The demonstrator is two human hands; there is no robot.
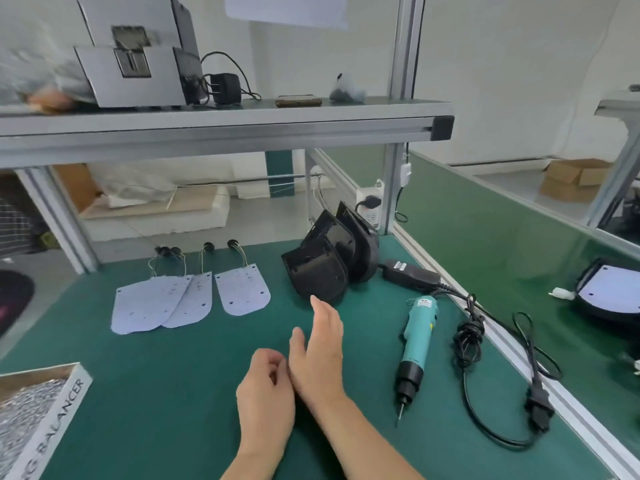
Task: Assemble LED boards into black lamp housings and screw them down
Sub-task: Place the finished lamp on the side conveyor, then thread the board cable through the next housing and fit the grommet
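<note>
The black lamp housings [329,261] are sitting just right of the frame's centre, several of them leaning together in a stack on the green table mat [173,382]. The right hand [322,344] is reaching up toward them with fingers straight and apart, holding nothing, its fingertips [314,301] lying just short of the nearest housing's lower edge. The left hand [266,389] is hovering below it, touching the right wrist, with its fingers curled in toward the thumb; I cannot tell whether anything small is being pinched there.

To the left of the housings, the LED boards [194,299] are lying flat on the mat: two overlapping, and a third board [242,289] just beside them and apart. Thin wires [204,261] are running up from each to dark round ends at the table's far edge.

At right of centre, a teal electric screwdriver [417,341] is lying on the mat with its bit pointing toward the bottom of the frame. Its black cable [467,341] is bunching beside it, leading to a black power adapter [410,273] near the housings. In the lower left corner, a box of screws [31,410] is showing the word "BALANCER" on its side. An aluminium shelf [225,123] is crossing the upper frame.
</note>
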